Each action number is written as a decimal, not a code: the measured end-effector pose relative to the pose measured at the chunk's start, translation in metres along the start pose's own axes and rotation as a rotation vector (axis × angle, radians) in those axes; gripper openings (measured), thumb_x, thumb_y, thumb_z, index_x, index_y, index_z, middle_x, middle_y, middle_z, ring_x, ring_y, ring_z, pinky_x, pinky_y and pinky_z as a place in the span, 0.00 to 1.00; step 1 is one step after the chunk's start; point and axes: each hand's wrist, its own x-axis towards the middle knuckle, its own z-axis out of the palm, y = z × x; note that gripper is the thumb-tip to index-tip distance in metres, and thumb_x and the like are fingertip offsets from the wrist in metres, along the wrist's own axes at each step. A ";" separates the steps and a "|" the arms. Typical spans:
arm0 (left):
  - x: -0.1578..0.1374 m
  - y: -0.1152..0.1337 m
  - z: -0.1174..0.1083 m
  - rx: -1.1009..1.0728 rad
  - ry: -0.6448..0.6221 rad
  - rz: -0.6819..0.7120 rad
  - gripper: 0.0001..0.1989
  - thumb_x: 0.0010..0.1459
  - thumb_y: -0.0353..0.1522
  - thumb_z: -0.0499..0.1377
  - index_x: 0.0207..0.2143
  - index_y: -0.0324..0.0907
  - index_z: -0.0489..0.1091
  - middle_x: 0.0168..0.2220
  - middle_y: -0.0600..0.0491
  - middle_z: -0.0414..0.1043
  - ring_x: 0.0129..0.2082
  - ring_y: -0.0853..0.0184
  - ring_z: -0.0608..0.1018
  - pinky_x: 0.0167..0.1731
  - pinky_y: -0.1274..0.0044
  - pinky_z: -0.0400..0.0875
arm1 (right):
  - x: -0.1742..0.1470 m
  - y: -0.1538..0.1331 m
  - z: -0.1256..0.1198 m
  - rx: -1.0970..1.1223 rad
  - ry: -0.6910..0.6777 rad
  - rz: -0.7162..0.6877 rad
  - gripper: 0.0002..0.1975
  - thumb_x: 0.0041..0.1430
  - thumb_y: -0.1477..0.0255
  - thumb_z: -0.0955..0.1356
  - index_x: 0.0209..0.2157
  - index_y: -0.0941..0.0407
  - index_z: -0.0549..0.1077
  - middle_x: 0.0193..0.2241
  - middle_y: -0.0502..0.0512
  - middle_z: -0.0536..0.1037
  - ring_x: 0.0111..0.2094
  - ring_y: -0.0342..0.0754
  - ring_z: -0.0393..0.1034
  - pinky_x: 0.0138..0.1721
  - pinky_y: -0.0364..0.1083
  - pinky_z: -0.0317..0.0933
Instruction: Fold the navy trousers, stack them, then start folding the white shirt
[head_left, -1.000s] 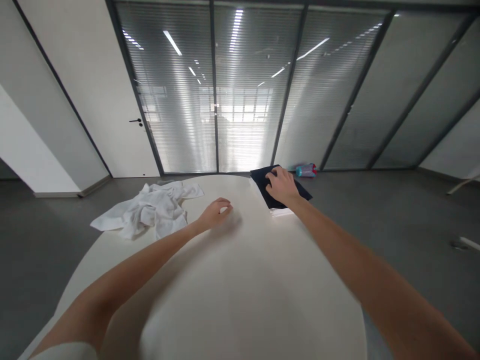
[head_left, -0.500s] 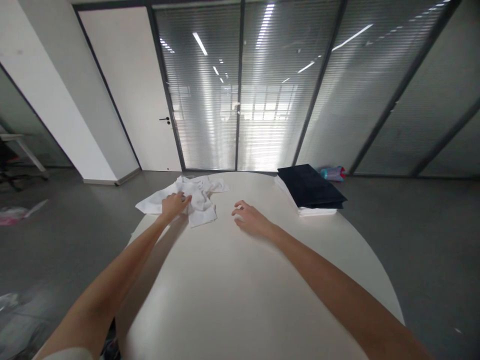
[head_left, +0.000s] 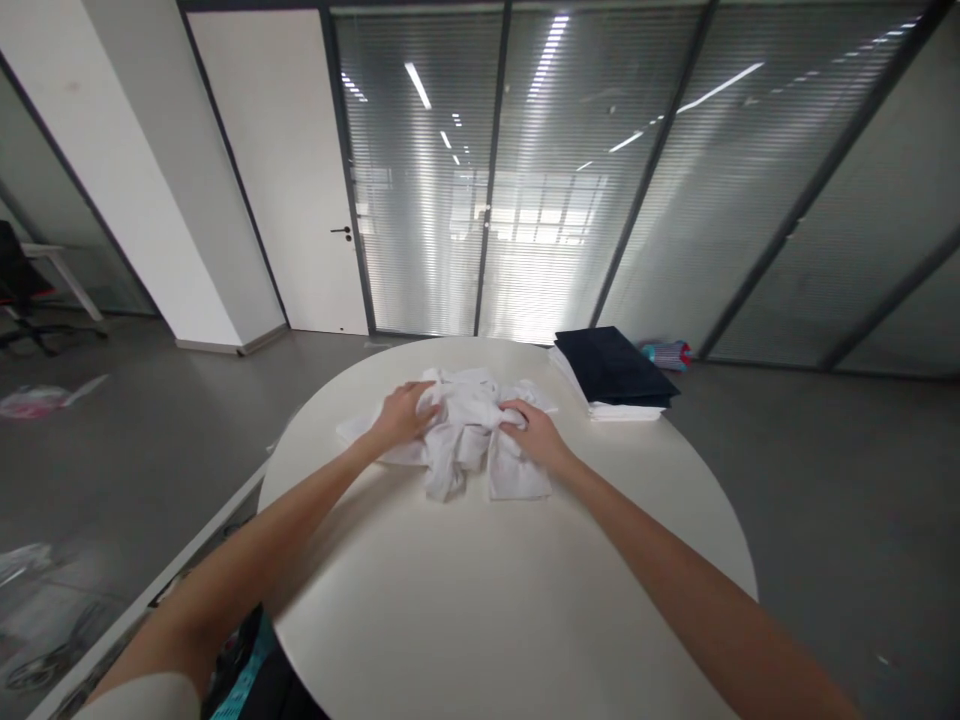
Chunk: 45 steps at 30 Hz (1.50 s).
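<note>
A crumpled white cloth [head_left: 469, 410] lies bunched on the white round table [head_left: 480, 590], with loose folds hanging toward me. Its exact kind does not show. My left hand [head_left: 405, 415] grips the cloth's left side, fingers curled into the folds. On the other side, my right hand [head_left: 538, 435] pinches the fabric between thumb and fingers. Parts of the fingertips are hidden in the cloth.
At the table's back right sits a stack of folded white fabric [head_left: 626, 412] with dark navy fabric [head_left: 615, 365] on top. Behind it, a patterned bundle [head_left: 667, 355] rests near the glass wall. An office chair [head_left: 30, 290] stands far left.
The white cloth has moved right, from the table's left edge to the middle, and is more bunched. My right hand, empty before, has taken hold of it; my left hand moved right with it.
</note>
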 end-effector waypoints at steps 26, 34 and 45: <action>-0.059 0.034 -0.143 0.037 0.034 0.300 0.11 0.54 0.42 0.61 0.35 0.46 0.73 0.32 0.54 0.75 0.31 0.62 0.75 0.38 0.72 0.68 | -0.045 -0.052 -0.141 -0.473 0.707 -0.353 0.10 0.61 0.72 0.64 0.37 0.53 0.77 0.37 0.57 0.76 0.42 0.55 0.70 0.50 0.57 0.61; -0.081 0.004 -0.134 -0.208 -0.500 0.143 0.23 0.59 0.50 0.54 0.50 0.49 0.76 0.41 0.50 0.80 0.35 0.63 0.80 0.30 0.78 0.72 | -0.110 -0.006 -0.136 -0.561 -0.299 0.078 0.06 0.48 0.64 0.74 0.28 0.49 0.82 0.44 0.59 0.78 0.43 0.59 0.73 0.47 0.57 0.65; -0.032 -0.020 -0.023 0.315 -0.251 -0.151 0.29 0.60 0.38 0.56 0.63 0.42 0.60 0.56 0.36 0.70 0.52 0.49 0.76 0.50 0.61 0.67 | -0.057 -0.035 -0.091 -0.755 -0.207 0.185 0.19 0.59 0.66 0.70 0.49 0.59 0.76 0.49 0.67 0.75 0.49 0.59 0.72 0.49 0.50 0.63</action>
